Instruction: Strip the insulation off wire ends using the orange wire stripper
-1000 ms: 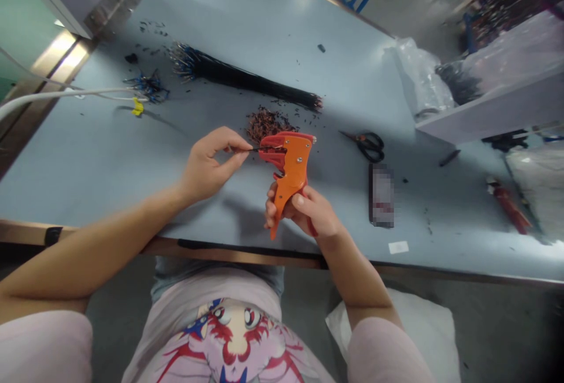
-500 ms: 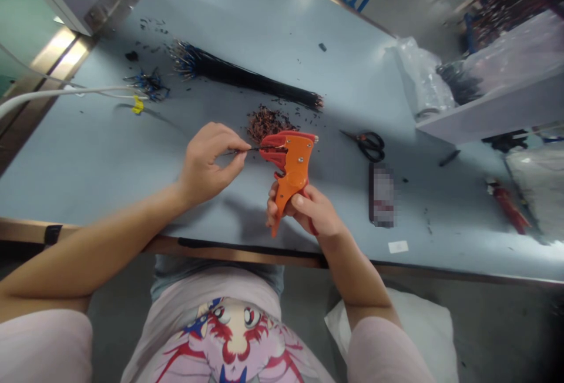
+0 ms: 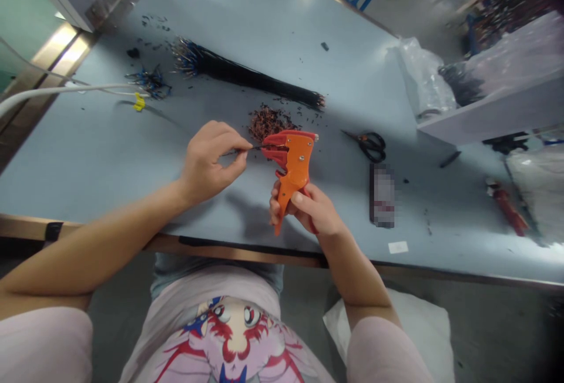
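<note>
My left hand [image 3: 215, 163] pinches a thin black wire [image 3: 257, 147] between thumb and fingertips. The wire's far end lies between the red jaws of an orange and red wire stripper [image 3: 298, 157]. Wrapped round the stripper's handles is my right hand [image 3: 311, 207], with its thumb on the near side. Behind the jaws sits a pile of small dark and coppery scraps [image 3: 271, 121]. Farther back lies a long bundle of black wires [image 3: 255, 79], with blue and metal ends at its left and coppery tips at its right.
Black-handled scissors [image 3: 370, 144] and a blurred-out phone-like item [image 3: 382, 196] lie right of my hands. A small heap of blue-ended pieces [image 3: 152, 83] and a white cable [image 3: 66, 90] with a yellow tag [image 3: 140, 101] are at the left. Plastic bags [image 3: 425, 80] rest on a shelf at right.
Hardly anything differs. The wire stripper's handles look slightly closer together, and the whole view has shifted by a few pixels. Both hands keep their holds.
</note>
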`<state>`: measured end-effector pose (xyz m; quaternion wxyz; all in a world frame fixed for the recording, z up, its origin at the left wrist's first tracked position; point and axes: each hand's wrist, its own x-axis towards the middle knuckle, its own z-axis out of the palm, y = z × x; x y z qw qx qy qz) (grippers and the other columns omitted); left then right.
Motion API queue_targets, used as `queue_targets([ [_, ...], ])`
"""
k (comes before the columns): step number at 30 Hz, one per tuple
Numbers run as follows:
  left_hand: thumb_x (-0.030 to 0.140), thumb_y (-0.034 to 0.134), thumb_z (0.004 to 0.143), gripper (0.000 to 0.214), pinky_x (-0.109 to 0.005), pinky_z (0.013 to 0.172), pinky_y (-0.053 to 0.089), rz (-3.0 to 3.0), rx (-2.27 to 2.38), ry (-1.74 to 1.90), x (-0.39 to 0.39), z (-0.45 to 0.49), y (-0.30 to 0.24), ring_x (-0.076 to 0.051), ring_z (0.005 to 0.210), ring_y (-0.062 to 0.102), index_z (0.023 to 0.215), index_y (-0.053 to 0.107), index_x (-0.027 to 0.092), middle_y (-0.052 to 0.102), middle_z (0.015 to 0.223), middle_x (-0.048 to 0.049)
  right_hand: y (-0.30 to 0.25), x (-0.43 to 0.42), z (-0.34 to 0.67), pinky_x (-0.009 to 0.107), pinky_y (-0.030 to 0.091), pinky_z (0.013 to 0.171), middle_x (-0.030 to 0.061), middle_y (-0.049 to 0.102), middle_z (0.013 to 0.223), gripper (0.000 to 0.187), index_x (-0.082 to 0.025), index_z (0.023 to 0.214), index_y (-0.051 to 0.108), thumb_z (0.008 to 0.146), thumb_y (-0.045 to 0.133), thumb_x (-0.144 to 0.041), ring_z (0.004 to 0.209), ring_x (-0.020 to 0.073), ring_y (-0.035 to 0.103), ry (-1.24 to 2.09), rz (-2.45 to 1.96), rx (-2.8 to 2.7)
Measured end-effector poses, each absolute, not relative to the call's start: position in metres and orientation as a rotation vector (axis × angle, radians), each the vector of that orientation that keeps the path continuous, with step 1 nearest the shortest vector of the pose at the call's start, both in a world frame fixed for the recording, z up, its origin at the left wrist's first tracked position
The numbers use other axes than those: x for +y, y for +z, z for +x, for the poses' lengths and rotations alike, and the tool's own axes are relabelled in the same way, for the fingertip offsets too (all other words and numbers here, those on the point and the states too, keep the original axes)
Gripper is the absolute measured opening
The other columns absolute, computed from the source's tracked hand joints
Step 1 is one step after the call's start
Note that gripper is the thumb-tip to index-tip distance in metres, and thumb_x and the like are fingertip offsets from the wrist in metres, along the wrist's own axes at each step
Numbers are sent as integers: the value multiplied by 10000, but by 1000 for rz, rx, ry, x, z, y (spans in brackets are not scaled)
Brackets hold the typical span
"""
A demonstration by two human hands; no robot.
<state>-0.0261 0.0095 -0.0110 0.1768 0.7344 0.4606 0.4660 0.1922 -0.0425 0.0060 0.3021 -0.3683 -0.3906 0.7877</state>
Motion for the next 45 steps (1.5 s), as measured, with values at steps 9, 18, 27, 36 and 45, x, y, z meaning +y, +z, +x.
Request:
queue_targets([
  [9,186,593,744,105,-389,787,463,2102,1255,1329,11,-28,-13,-202,808,577,789,659,254,649,801,-21,4,-43,189,279,517,423,-12,565,616,366,-156,856,532,783,668,-487,491,126,559,2094,-974,-978],
  [18,190,563,787,69,-357,785,443,2194,1281,1264,12,-26,-14,-194,821,570,800,624,220,653,821,-34,-2,-44,183,201,427,335,-93,423,481,344,-189,775,477,829,590,-509,325,56,360,2094,-938,-887],
  [27,220,520,832,97,-346,768,444,2234,1417,1315,19,-30,-17,-185,805,573,815,613,195,639,796,-30,-6,-34,197,466,534,751,87,633,921,636,-157,1094,521,729,565,-677,751,231,655,2318,-666,-837],
  [36,207,515,838,107,-366,751,451,2399,1312,1254,19,-31,-17,-203,836,579,813,618,223,652,855,-40,0,-36,199,508,518,739,125,633,944,786,-174,1147,469,710,387,-822,857,286,651,2314,-696,-959],
  [45,170,575,796,56,-304,696,462,1874,1472,1472,32,-37,-22,-146,745,584,813,615,205,631,790,-9,8,-32,209,455,522,732,85,618,915,662,-211,1172,467,846,218,-731,781,237,629,1614,-1027,-1378],
])
